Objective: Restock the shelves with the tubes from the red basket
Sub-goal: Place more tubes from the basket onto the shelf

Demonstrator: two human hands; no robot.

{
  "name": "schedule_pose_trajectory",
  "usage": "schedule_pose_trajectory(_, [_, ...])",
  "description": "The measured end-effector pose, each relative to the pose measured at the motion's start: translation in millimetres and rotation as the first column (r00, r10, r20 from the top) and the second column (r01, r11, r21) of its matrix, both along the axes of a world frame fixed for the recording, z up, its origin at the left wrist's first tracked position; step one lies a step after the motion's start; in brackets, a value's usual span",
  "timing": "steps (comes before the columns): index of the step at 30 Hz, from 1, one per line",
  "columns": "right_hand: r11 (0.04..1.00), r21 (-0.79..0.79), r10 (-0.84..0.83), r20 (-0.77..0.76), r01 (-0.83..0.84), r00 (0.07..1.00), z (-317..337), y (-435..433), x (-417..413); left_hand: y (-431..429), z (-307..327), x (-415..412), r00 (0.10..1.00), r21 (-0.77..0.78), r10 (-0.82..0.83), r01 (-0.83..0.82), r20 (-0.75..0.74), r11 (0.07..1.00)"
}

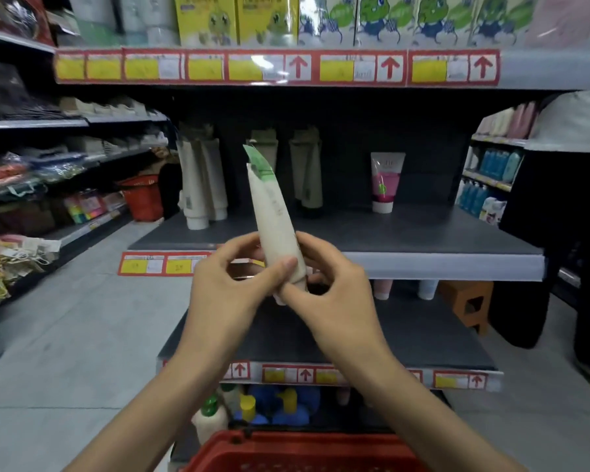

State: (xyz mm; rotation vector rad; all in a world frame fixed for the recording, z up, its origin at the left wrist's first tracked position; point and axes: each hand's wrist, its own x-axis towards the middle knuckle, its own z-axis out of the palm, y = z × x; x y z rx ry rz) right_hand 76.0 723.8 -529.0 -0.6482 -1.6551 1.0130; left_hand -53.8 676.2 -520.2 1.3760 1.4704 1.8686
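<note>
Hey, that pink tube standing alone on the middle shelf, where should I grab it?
Take the pink tube by its lower body, just above the cap, coming straight in from the front. It stands upright on its cap, broad face toward you, with bare shelf either side.

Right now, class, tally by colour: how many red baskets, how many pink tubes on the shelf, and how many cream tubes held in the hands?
Red baskets: 2
Pink tube: 1
Cream tube, held: 1
Total: 4
</note>
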Motion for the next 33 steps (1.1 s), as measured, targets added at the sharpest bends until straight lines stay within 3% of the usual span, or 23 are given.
schedule_pose_trajectory(9, [0.994,0.022,0.104,0.014,-0.104,0.994,43,53,-40,36,55,-45,0.992,-0.077,0.04,-0.05,-0.119,0.996])
schedule_pose_trajectory(17, [0.989,0.058,0.125,0.12,-0.132,0.985,38,88,-56,66,56,-60,0.98,-0.108,0.055,-0.077,-0.19,0.991])
schedule_pose_trajectory(22, [0.984,0.168,-0.001,0.298,-0.051,0.955,36,108,-56,90,48,-64,0.979,-0.147,0.119,-0.144,-0.168,0.979])
schedule_pose_trajectory(33, [0.977,0.209,-0.129,0.429,0.041,0.894,41,149,-61,153,38,-72,0.937,-0.241,0.295,-0.334,-0.185,0.911])
